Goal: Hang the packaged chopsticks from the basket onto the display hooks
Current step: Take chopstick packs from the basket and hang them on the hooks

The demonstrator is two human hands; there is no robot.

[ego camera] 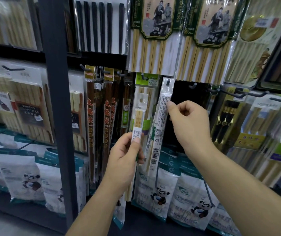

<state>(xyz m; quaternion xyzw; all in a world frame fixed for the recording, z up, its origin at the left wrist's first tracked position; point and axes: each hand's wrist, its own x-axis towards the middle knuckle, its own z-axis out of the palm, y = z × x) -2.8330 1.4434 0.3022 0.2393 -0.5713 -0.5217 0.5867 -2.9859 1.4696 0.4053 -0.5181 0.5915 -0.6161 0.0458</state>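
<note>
1. Two packs are in play. The right hand point(190, 126) pinches the hung pack point(159, 137) near its top, with thumb and forefinger pressed together on its right edge and the other fingers loosely curled.
2. That pack's header hole sits over a hook point(168, 82), and the pack slants down to the left. The pinch probably serves to steady it or seat it further back on the hook.
3. The left hand point(124, 160) grips the spare pack point(140, 116) around its middle, fingers point(136, 139) curled round it. It is held upright with the punched hole on top, likely so it can go straight onto a hook next.
4. The spare pack is held in front of the green-headed packs point(147, 80) hanging there, just left of the hung pack, and is on no hook.
5. A free hook point(194, 85) stands to the right, against the dark panel point(187, 94).
6. The basket is out of view.
</note>
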